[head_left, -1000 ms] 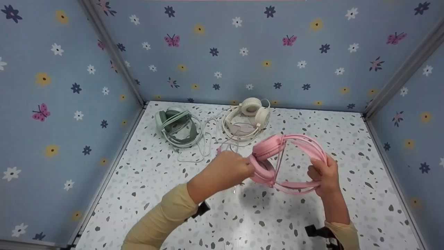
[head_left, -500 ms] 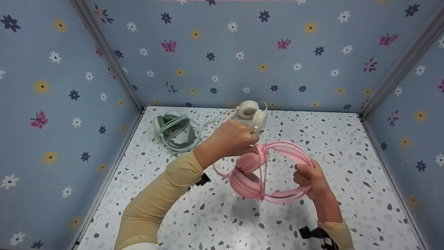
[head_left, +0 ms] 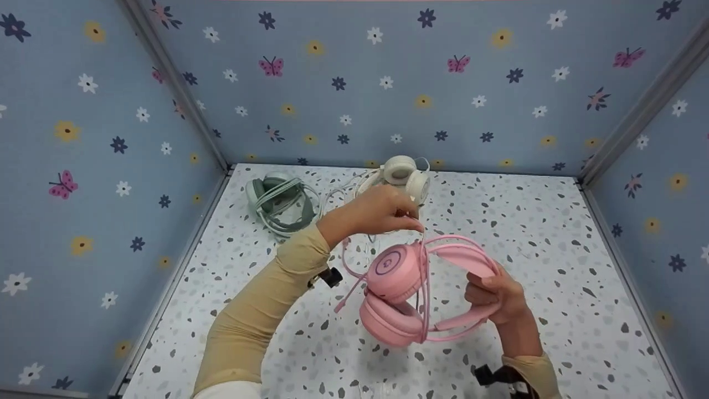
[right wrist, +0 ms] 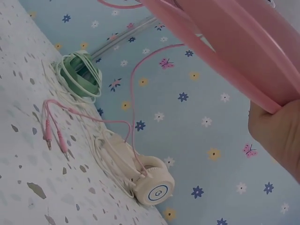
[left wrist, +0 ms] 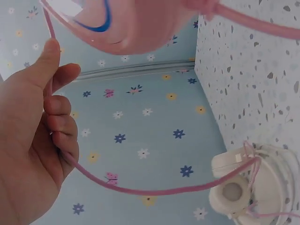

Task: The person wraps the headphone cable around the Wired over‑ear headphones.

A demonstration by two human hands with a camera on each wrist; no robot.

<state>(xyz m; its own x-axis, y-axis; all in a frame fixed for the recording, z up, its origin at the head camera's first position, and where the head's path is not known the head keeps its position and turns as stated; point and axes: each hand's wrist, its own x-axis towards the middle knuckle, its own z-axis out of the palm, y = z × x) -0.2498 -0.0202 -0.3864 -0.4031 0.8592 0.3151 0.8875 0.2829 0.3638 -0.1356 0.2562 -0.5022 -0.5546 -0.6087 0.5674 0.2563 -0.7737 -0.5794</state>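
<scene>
Pink headphones [head_left: 394, 271] are held above the speckled table, with loops of their cable wrapped across between the ear cups and headband. My right hand [head_left: 498, 296] grips the headband at its right end. Above the ear cups, my left hand [head_left: 382, 210] pinches the pink cable, pulling a strand upward. In the left wrist view the cable [left wrist: 154, 192] runs through the curled fingers and sags toward the white headphones. A thin microphone boom [head_left: 348, 296] sticks out from an ear cup. Two pink plugs [right wrist: 61, 140] lie on the table in the right wrist view.
Cream-white headphones [head_left: 400, 169] lie near the back wall, partly behind my left hand. Green headphones [head_left: 279, 202] wrapped in their pale cable sit to their left. Flower-patterned walls [head_left: 360, 83] enclose the speckled table [head_left: 565, 249] at back and sides.
My left hand has left the ear cup, moved up and taken hold of the cable. The pink headphones have come lower and left, and an ear cup's outer face has turned into view.
</scene>
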